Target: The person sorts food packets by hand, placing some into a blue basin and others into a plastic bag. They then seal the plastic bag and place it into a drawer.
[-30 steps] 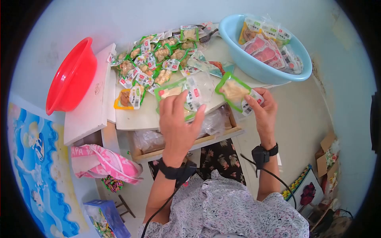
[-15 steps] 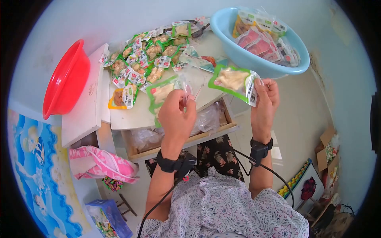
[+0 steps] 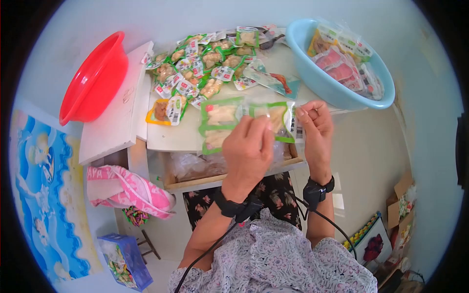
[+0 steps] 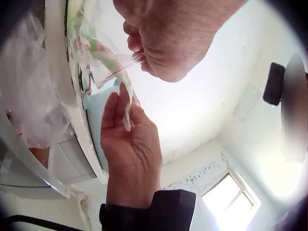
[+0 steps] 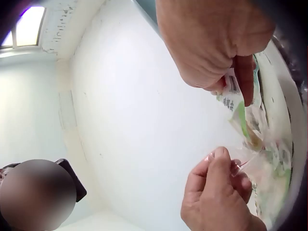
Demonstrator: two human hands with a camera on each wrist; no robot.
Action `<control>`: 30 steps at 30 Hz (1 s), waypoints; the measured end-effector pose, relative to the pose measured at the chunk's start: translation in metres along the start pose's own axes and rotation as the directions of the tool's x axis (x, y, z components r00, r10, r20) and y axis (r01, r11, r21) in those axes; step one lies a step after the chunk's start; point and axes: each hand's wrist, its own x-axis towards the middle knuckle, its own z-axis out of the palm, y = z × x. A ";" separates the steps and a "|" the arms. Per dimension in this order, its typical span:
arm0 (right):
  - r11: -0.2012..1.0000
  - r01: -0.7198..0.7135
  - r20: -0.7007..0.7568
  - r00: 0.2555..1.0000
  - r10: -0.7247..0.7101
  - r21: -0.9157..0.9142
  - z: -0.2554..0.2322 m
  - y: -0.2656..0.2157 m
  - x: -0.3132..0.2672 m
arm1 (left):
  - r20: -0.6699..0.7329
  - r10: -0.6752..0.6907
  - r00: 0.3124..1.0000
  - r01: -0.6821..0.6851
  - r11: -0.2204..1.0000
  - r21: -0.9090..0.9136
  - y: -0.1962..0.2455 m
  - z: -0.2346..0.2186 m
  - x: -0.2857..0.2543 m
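Note:
My left hand (image 3: 246,157) pinches the edge of a clear plastic bag (image 5: 244,162) between thumb and fingers. Two green-edged food pouches (image 3: 221,115) with pale contents show through it, to the left of that hand. My right hand (image 3: 318,139) grips another green-edged pouch (image 3: 278,116) by its white label end. This pouch points left, and its far end overlaps the bag near my left fingers; I cannot tell how far inside it lies. In the left wrist view, the right hand (image 4: 131,144) holds the pouch below the left hand (image 4: 168,41).
Behind the hands, a pile of small food pouches (image 3: 193,68) covers the white table (image 3: 163,139). A blue basin (image 3: 312,71) with packets stands at right, a red basin (image 3: 93,83) at left. An open drawer (image 3: 195,183) with clear bags sits below the table's front edge.
The right hand's pouch has come left from beside the bag and now overlaps it. My left hand, first spread over the bag, now pinches its edge.

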 end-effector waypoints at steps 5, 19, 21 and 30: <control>0.971 -0.216 0.168 0.966 0.197 0.104 0.018 0.004 0.003 | 0.030 0.051 0.998 -0.051 0.999 -0.005 0.007 0.008 0.000; 0.892 -0.374 0.152 0.926 0.345 0.252 0.014 0.030 -0.002 | -0.103 0.082 0.991 -0.072 0.992 0.105 -0.035 -0.045 -0.022; 0.908 -0.372 0.238 0.915 0.325 0.192 0.010 0.044 -0.005 | -0.073 -0.047 0.996 0.055 0.993 0.101 -0.057 -0.059 -0.034; 0.955 -0.175 0.307 0.919 0.246 -0.241 0.029 0.026 -0.006 | 0.225 -0.114 0.968 0.111 0.993 0.027 -0.077 -0.081 -0.039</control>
